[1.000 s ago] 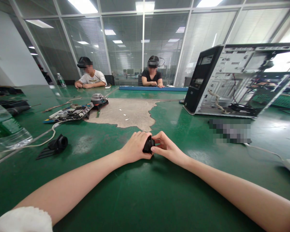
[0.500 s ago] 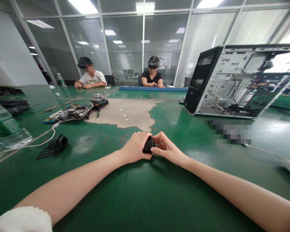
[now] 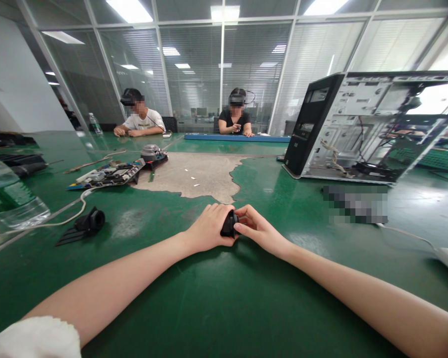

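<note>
A small black plastic part [image 3: 228, 224] is between my two hands, just above the green tabletop [image 3: 216, 298]. My left hand [image 3: 210, 226] is wrapped round it from the left, its palm hiding much of the part. From the right, my right hand [image 3: 259, 228] pinches the part's edge between thumb and fingertips. What kind of part it is, I cannot tell. To the left lies another black plastic piece [image 3: 91, 222] with a round ring and a slatted flat side.
An open computer case [image 3: 321, 129] stands at the right, a pixelated dark object [image 3: 354, 204] before it. Back left are a circuit board [image 3: 108, 174] and a cooler [image 3: 153, 151]; a water bottle [image 3: 15, 199] is at the left edge. Two people sit across the table.
My right thumb and fingers have shifted slightly up along the black part's edge. My left hand keeps its hold. The person opposite in black has raised one hand a little.
</note>
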Demonstrator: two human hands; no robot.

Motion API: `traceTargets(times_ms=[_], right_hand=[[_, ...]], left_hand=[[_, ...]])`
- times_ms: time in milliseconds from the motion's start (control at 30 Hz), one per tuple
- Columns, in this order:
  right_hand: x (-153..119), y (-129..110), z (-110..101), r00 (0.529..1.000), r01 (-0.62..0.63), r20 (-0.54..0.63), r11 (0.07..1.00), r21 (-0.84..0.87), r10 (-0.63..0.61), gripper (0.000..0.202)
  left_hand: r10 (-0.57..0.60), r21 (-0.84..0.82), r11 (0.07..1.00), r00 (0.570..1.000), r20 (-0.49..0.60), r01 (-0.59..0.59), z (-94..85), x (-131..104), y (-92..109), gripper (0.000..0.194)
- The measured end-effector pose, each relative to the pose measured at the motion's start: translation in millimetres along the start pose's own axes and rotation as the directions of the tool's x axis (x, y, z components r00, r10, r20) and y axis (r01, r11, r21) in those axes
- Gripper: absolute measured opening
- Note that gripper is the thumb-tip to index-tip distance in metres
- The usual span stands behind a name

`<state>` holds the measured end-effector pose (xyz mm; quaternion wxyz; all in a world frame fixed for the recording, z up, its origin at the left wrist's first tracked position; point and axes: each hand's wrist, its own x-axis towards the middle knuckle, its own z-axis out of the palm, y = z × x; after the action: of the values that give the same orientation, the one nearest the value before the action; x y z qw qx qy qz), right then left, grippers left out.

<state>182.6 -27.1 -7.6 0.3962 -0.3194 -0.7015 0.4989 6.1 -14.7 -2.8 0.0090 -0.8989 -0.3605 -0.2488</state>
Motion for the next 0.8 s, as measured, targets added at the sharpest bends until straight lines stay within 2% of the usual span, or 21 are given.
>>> traceTargets(times_ms=[133, 333, 567, 700, 800], right_hand=[[-0.7, -0.6, 0.4, 1.000, 0.013, 0.012, 0.999, 0.036, -0.014, 0.027], [0.9, -1.5, 1.1, 0.998, 0.046, -0.049, 0.999, -0.003, -0.046, 0.020], [1.6, -2.2, 0.3, 0.999, -0.035, -0.039, 0.999, -0.028, 0.033, 0.026], [-0.2, -1.5, 0.0, 1.000, 0.011, 0.006, 1.000, 0.006, -0.011, 0.025], [-0.4, -0.9, 0.3, 0.999, 0.038, -0.008, 0.999, 0.007, -0.038, 0.024]], left_hand=[[0.002, 0.016, 1.000, 1.000, 0.009, -0.002, -0.4, -0.1, 0.0, 0.054], [0.011, 0.030, 0.999, 1.000, -0.003, -0.011, 0.6, 0.2, -0.1, 0.054], [0.007, 0.000, 1.000, 1.000, 0.014, -0.007, -1.9, 0.3, 0.4, 0.050], [0.008, 0.002, 1.000, 1.000, 0.013, -0.008, -1.1, 0.4, 0.0, 0.053], [0.001, -0.003, 1.000, 1.000, 0.014, -0.001, 0.0, 0.5, -0.2, 0.053]])
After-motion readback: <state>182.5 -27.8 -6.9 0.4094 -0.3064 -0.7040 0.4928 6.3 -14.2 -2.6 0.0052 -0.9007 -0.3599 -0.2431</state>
